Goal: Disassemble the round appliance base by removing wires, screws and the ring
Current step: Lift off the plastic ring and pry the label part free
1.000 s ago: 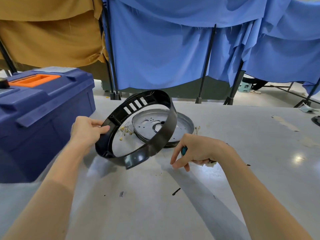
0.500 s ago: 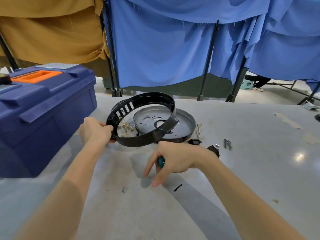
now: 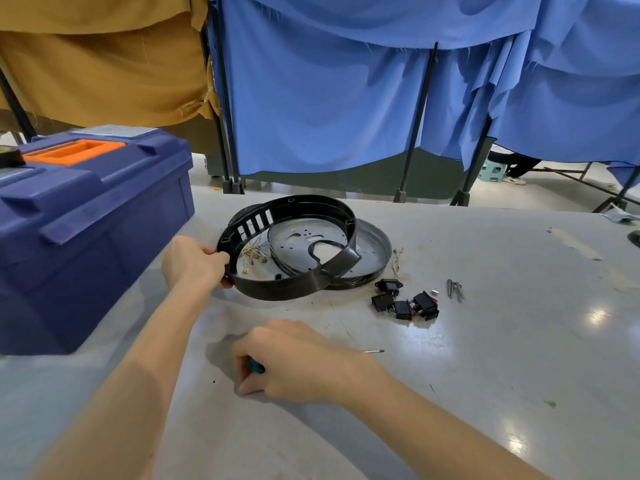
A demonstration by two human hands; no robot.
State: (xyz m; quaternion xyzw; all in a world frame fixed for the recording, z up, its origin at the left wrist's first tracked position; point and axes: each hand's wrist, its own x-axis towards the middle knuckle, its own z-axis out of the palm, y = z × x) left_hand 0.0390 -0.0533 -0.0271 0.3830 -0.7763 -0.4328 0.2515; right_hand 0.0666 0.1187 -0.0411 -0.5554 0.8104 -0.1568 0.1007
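Ring (image 3: 277, 289), held at its rim by left hand (image 3: 194, 261): black plastic, smooth, slight sheen. Round base pan (image 3: 374, 251) just beyond it: bare grey metal, dull shine, pierced with holes. Tabletop (image 3: 485, 358) under right hand (image 3: 294, 362): pale grey, smooth, glossy with light glare, scuffed. Toolbox (image 3: 86, 216) left of left hand: blue matt plastic, orange plastic handle. Drapes (image 3: 329, 98) behind: blue woven cloth, matt, frayed edges
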